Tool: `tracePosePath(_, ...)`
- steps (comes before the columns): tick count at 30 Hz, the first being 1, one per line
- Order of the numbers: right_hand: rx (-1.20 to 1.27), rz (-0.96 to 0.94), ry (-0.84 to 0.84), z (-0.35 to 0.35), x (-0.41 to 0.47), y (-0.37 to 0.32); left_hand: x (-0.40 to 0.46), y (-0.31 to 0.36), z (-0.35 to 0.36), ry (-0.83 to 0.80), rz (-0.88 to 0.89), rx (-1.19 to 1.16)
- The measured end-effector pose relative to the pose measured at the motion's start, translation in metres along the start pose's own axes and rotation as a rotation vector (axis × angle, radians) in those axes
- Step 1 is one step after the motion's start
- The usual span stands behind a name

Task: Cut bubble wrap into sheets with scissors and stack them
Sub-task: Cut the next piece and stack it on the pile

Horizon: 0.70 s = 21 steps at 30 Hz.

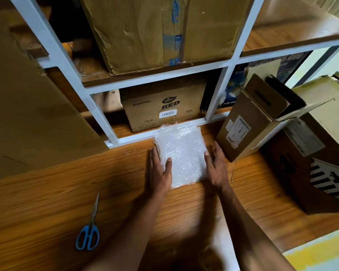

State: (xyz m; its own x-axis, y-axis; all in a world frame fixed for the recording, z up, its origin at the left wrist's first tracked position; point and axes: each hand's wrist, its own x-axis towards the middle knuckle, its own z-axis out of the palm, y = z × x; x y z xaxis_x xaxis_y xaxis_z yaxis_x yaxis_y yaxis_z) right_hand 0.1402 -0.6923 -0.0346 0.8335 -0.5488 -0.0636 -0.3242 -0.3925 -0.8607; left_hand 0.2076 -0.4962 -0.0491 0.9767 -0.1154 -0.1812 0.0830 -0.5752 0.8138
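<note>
Fingers [165, 163] of the left hand [160, 173] lie flat and spread along the left edge of the bubble wrap stack [181, 153], the thumb pressing down on its top, while the right hand [216, 167] does the same on the opposite edge with its thumb on the top sheet; neither hand is clenched, both simply bracket and press the stack between them. That stack of white bubble wrap sheets sits on the wooden table [47, 202], its far edge close to the white metal shelf frame [98, 106]. Well apart to the left, near the table's front, lie the blue-handled scissors [89, 229], blades closed and pointing away from the person, untouched. Behind the stack, on the lowest shelf, stands a cardboard box [162, 106] printed with "RED" in bold letters under an oval logo too small to read surely, with a white barcode label beneath it. Above it a large worn carton [160, 30] carries strips of blue tape with illegible print. To the right of the stack an open brown box [250, 122] leans tilted, bearing white shipping labels whose text is too fine to make out. Beside it sits a bigger carton [319, 159] with a black-and-white striped hazard-style diamond. Dark packaging [231, 89] on the shelf behind shows the fragment "FOR IND".
</note>
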Motion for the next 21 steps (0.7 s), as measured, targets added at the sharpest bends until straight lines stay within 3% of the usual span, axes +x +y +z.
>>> tracePosePath(6, -0.397, -0.331, -0.19, -0.001, -0.005, 0.017, -0.015, -0.005, -0.023, -0.162, 0.404, 0.569)
tracePosePath(10, -0.49, -0.447, -0.264, 0.001, -0.008, 0.039, -0.016, -0.014, -0.013, -0.242, 0.426, 0.64)
tracePosePath(15, -0.527, -0.398, -0.264, 0.001, -0.003, 0.039, -0.015, -0.011, -0.006, -0.228, 0.392, 0.647)
tracePosePath(21, -0.55, -0.312, -0.117, -0.002, 0.004, 0.01, -0.011, 0.011, -0.017, -0.1, 0.396, 0.621)
